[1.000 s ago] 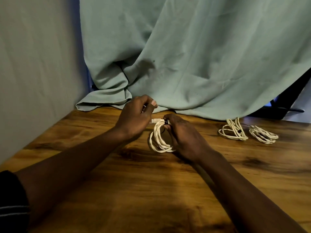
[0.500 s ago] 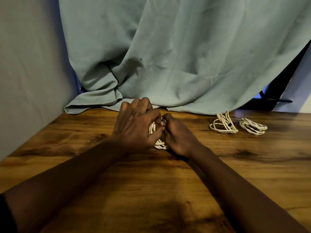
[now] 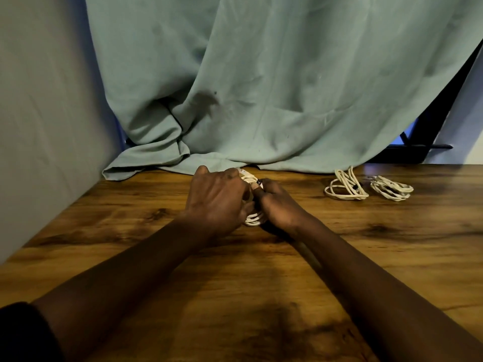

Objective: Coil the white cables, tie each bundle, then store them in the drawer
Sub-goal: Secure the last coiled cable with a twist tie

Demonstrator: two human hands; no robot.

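I see a teal curtain (image 3: 274,87) filling the back, its hem bunched on the far edge of a wooden table (image 3: 235,296). Grey wall (image 3: 47,113) on the left. Dark frame (image 3: 428,142) shows at far right behind the curtain.

Both forearms reach in from the bottom, hands meeting at table centre near the far edge. Left hand (image 3: 217,202) is curled over the top of a white cable coil (image 3: 254,219), fingers clenched on it. Right hand (image 3: 279,205) grasps the same coil from the right side, fingertips pinching near a small black bit at the top, where a white connector end pokes out. Most of the coil is hidden between the hands; only its lower loops show, resting on the table.

Two other white bundles lie well to the right near the far edge: first bundle (image 3: 346,186), second bundle (image 3: 392,188) just beside it, apart from each other. First one has a dark tie on it; the second I can't tell.
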